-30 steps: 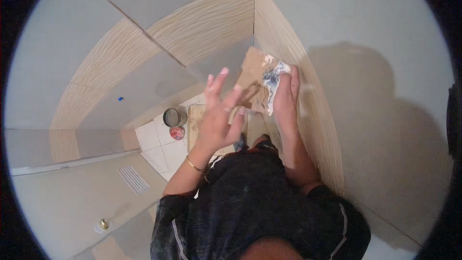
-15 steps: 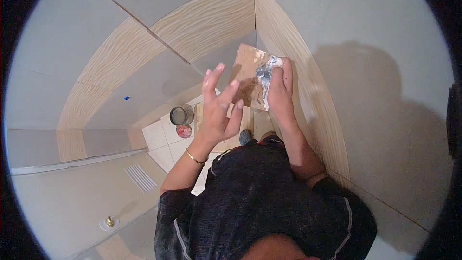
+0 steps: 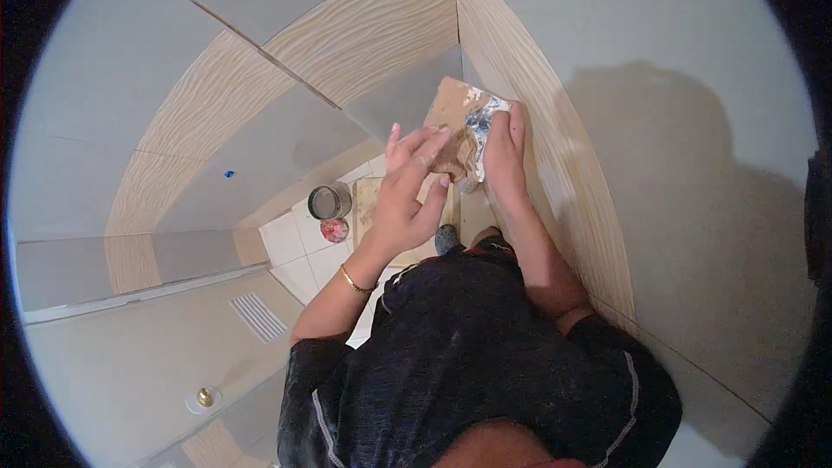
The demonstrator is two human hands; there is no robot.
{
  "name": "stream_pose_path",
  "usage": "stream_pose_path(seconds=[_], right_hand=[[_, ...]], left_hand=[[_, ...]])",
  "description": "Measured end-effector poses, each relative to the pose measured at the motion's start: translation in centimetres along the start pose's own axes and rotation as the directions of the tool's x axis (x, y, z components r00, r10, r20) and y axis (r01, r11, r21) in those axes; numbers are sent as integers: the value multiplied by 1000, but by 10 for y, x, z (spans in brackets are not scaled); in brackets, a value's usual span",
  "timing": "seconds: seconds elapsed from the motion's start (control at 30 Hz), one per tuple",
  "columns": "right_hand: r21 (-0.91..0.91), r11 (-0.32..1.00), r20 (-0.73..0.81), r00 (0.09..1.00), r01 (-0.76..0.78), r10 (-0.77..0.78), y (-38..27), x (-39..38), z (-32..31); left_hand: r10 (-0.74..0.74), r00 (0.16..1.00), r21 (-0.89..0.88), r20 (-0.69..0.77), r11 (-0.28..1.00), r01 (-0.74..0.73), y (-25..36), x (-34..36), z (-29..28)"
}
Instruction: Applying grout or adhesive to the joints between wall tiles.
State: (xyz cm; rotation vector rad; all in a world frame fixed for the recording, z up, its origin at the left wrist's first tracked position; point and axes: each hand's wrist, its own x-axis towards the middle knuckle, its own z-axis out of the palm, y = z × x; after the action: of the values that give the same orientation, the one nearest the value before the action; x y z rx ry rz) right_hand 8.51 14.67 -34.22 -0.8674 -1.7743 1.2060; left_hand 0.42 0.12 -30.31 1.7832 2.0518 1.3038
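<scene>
On the tiled floor (image 3: 286, 244), a dark round container (image 3: 327, 203) stands beside a red-patterned round item (image 3: 334, 230). Your left hand (image 3: 406, 201) spreads its fingers apart over the smeared tan board (image 3: 459, 114); I cannot tell if they touch it. The board is between your hands, your right hand (image 3: 505, 160) clamped on its right edge.

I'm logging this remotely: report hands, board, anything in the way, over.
Right grip closed on smeared board at its right edge. Left grip open, partly hiding the board, contact unclear. Bucket on tiled floor, apart from both.
</scene>
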Motion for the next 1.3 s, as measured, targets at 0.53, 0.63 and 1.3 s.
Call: stream_pose_path(seconds=[0.53, 0.63, 1.3], right_hand=[[361, 861, 2, 924, -358, 383, 75, 5, 17], [327, 842, 65, 899, -429, 433, 72, 5, 15], [187, 875, 59, 894, -447, 444, 79, 2, 17]], left_hand=[[458, 756, 462, -468, 856, -233, -82, 282, -5], [560, 713, 613, -423, 756, -229, -100, 308, 4], [561, 741, 691, -369, 699, -184, -128, 333, 1]])
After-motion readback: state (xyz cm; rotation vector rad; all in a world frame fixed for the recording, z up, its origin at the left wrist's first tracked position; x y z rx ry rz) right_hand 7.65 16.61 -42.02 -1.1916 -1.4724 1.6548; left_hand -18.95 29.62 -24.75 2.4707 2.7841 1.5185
